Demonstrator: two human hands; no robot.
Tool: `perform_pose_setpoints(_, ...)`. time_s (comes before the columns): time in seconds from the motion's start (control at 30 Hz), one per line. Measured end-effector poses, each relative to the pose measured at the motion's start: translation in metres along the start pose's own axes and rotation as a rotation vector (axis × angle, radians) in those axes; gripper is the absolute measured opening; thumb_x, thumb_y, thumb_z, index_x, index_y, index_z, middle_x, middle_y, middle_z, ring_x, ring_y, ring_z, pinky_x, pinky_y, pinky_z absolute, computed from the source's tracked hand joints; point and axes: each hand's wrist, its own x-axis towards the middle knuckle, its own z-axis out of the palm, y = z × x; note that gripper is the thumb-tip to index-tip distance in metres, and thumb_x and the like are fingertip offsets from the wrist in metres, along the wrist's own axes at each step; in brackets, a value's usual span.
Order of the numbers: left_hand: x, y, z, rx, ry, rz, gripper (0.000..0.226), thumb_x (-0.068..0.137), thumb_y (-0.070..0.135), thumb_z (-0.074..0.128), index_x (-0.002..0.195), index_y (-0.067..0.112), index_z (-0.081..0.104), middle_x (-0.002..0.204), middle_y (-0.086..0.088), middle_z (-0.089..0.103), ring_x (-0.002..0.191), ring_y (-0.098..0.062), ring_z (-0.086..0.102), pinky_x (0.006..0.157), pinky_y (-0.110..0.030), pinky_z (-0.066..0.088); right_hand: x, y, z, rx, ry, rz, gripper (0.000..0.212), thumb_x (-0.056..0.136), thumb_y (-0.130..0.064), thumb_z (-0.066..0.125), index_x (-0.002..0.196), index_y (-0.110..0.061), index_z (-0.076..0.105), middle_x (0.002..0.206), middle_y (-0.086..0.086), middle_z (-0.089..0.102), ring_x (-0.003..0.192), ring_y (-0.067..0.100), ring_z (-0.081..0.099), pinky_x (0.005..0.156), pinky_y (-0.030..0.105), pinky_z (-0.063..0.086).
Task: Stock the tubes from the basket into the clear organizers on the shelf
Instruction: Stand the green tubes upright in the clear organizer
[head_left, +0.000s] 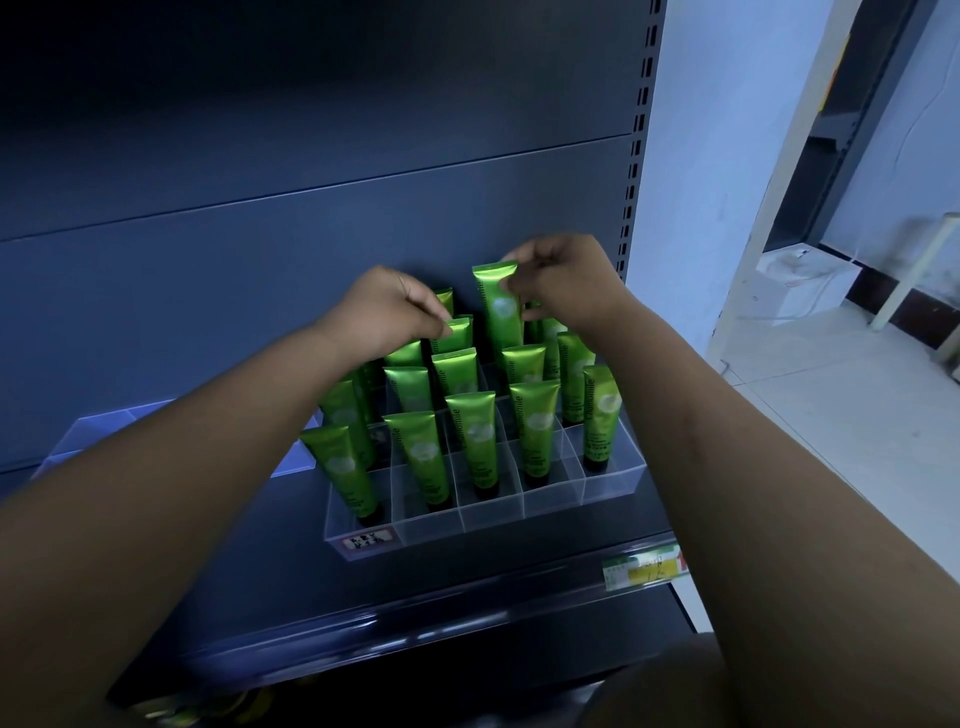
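Head view: right hand (566, 286) pinches the crimped top of a raised green tube (500, 312), held upright above the rear of the clear organizer (467, 512). Left hand (387, 312) pinches the top of a seated tube (453, 332) in the organizer's rear rows. Other green tubes (535, 426) stand in its compartments; a second organizer (98, 431) lies to its left.

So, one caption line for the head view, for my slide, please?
Right hand pinches a raised green tube at the clear organizer; left hand pinches another tube.
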Motion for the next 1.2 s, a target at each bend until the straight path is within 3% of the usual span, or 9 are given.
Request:
perform_pose_setpoints(0.1, -0.002, 0.000, 0.001, 0.027, -0.017, 0.026, 0.009, 0.079, 0.012, 0.086, 0.086, 0.016, 0.082, 0.085, -0.007, 0.077, 0.069, -0.007, 0.060, 0.068, -0.021, 0.045, 0.000, 0.005, -0.003, -0.023, 0.007, 0.021, 0.011, 0.086, -0.006, 0.075, 0.088, -0.016, 0.073, 0.078, 0.005, 0.067, 0.071, 0.017, 0.065, 0.072, 0.036, 0.062)
perform_pose_setpoints(0.2, -0.002, -0.001, 0.002, -0.008, -0.020, 0.040, 0.008, 0.080, 0.010, 0.085, 0.086, 0.014, 0.081, 0.074, -0.001, 0.072, 0.048, 0.006, 0.050, 0.053, -0.013, 0.040, 0.000, 0.008, -0.005, -0.098, 0.021, 0.032, 0.011, 0.083, -0.008, 0.079, 0.090, -0.015, 0.076, 0.076, 0.008, 0.069, 0.068, 0.018, 0.064, 0.068, 0.035, 0.059)
perform_pose_setpoints(0.3, 0.000, -0.003, 0.004, -0.007, -0.020, 0.049, 0.009, 0.079, 0.010, 0.086, 0.087, 0.012, 0.081, 0.079, -0.003, 0.074, 0.049, 0.009, 0.052, 0.052, -0.007, 0.040, -0.002, 0.003, -0.008, -0.203, 0.033, 0.015, 0.011, 0.081, -0.012, 0.082, 0.090, -0.016, 0.079, 0.068, 0.002, 0.069, 0.063, 0.012, 0.061, 0.053, 0.016, 0.047)
perform_pose_setpoints(0.4, 0.000, -0.005, 0.005, 0.024, -0.030, 0.060, 0.009, 0.079, 0.011, 0.086, 0.086, 0.013, 0.081, 0.076, -0.001, 0.074, 0.052, 0.007, 0.053, 0.057, -0.011, 0.043, -0.002, -0.002, -0.008, -0.254, 0.008, -0.003, 0.010, 0.082, -0.014, 0.081, 0.092, -0.015, 0.079, 0.069, 0.006, 0.071, 0.058, 0.010, 0.058, 0.046, 0.012, 0.042)
perform_pose_setpoints(0.6, 0.001, -0.008, 0.008, 0.066, -0.019, 0.066, 0.011, 0.078, 0.013, 0.087, 0.080, 0.021, 0.080, 0.072, 0.003, 0.072, 0.062, -0.005, 0.057, 0.064, -0.020, 0.044, -0.001, -0.001, -0.005, -0.276, -0.026, -0.042, 0.011, 0.083, -0.015, 0.081, 0.093, -0.017, 0.078, 0.077, 0.014, 0.076, 0.060, 0.011, 0.059, 0.061, 0.021, 0.048)
perform_pose_setpoints(0.7, 0.002, -0.008, 0.008, 0.092, -0.025, 0.073, 0.013, 0.078, 0.014, 0.087, 0.077, 0.023, 0.078, 0.076, 0.000, 0.073, 0.068, -0.011, 0.061, 0.067, -0.023, 0.046, 0.000, 0.000, -0.007, -0.304, -0.040, -0.042, 0.014, 0.083, -0.015, 0.081, 0.097, -0.015, 0.078, 0.078, 0.012, 0.076, 0.061, 0.011, 0.060, 0.058, 0.019, 0.046)
perform_pose_setpoints(0.93, 0.003, -0.011, 0.005, 0.110, -0.043, 0.103, 0.013, 0.078, 0.011, 0.086, 0.079, 0.021, 0.078, 0.073, 0.005, 0.071, 0.063, -0.004, 0.059, 0.058, -0.016, 0.045, 0.002, 0.008, -0.006, -0.441, -0.108, -0.001, 0.011, 0.081, -0.012, 0.082, 0.089, -0.018, 0.078, 0.075, 0.009, 0.076, 0.065, 0.012, 0.067, 0.066, 0.022, 0.052)
perform_pose_setpoints(1.2, 0.002, -0.010, 0.006, 0.129, -0.069, 0.117, 0.011, 0.080, 0.010, 0.085, 0.082, 0.018, 0.078, 0.075, 0.004, 0.072, 0.067, -0.006, 0.062, 0.063, -0.019, 0.047, 0.004, 0.010, -0.005, -0.662, -0.189, -0.052, 0.016, 0.081, -0.008, 0.079, 0.081, -0.024, 0.078, 0.077, -0.013, 0.068, 0.073, -0.001, 0.062, 0.065, 0.016, 0.045)
